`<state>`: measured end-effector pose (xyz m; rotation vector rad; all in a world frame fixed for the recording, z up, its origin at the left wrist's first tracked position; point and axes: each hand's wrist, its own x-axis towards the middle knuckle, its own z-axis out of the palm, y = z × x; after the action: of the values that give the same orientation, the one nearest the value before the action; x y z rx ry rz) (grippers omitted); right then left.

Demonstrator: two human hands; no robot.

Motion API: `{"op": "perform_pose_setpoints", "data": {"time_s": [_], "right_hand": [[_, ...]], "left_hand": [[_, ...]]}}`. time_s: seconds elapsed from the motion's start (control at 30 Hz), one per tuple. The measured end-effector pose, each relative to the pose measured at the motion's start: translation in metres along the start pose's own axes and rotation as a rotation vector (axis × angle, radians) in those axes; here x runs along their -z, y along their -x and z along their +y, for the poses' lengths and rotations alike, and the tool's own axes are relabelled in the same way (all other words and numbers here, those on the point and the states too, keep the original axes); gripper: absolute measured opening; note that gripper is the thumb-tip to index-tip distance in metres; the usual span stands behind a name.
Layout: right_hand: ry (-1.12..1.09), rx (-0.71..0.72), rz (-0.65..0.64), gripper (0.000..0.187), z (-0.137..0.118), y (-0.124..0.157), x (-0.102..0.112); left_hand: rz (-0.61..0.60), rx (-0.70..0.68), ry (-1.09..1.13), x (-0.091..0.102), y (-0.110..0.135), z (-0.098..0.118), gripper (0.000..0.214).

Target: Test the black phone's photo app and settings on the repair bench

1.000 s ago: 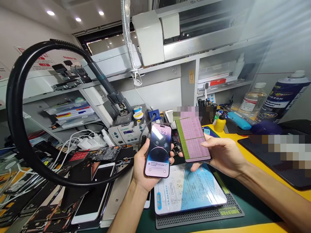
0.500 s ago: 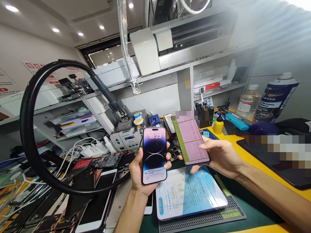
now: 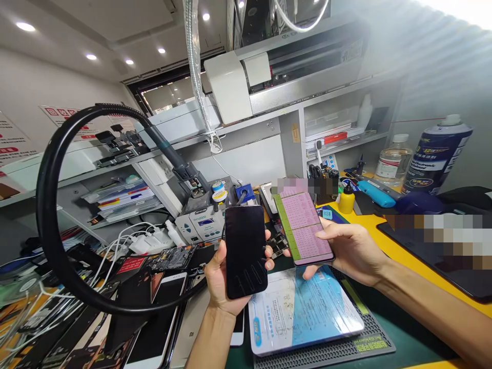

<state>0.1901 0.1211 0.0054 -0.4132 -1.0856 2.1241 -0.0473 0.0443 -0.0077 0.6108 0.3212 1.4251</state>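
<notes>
My left hand (image 3: 221,279) grips a dark phone (image 3: 245,251) upright, screen toward me and now black. My right hand (image 3: 351,251) holds a second phone (image 3: 305,228) tilted back, its lit screen showing a pink table with a green strip down its left side. The two phones are side by side, almost touching, above a plastic-wrapped blue and white package (image 3: 303,310) lying on a grey ridged mat (image 3: 326,348).
A black hose (image 3: 52,215) loops from a soldering station (image 3: 202,223) at the left. Several phones and parts (image 3: 154,302) are piled on the left. A spray can (image 3: 436,154), a clear bottle (image 3: 392,161) and a small yellow bottle (image 3: 346,197) stand at the right, beside a black mat (image 3: 442,253).
The screen of the phone in my left hand, lit with a clock before, has gone black. Both hands hold much as before; the view tilted up slightly.
</notes>
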Motion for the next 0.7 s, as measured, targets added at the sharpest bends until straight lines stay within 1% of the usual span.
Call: {"op": "perform_pose_setpoints", "data": {"time_s": [0.17,0.33,0.47,0.7], "right_hand": [[0.001,-0.003,-0.013,0.072,0.0011,-0.0010,0.0028],[-0.003,-0.008,-0.009,0.073,0.0015,-0.0029,0.0035],[0.001,-0.008,-0.018,0.071,0.0012,-0.0024,0.0025],[0.000,-0.006,-0.027,0.065,0.0018,-0.0017,0.0030]], "left_hand": [[0.000,-0.004,0.010,0.0006,0.0010,0.0006,0.062],[-0.015,-0.015,0.003,-0.0002,0.0027,0.0000,0.062],[-0.017,-0.027,-0.020,-0.0003,0.0023,-0.0009,0.062],[-0.039,0.010,-0.030,-0.0014,0.0015,-0.0013,0.063]]}}
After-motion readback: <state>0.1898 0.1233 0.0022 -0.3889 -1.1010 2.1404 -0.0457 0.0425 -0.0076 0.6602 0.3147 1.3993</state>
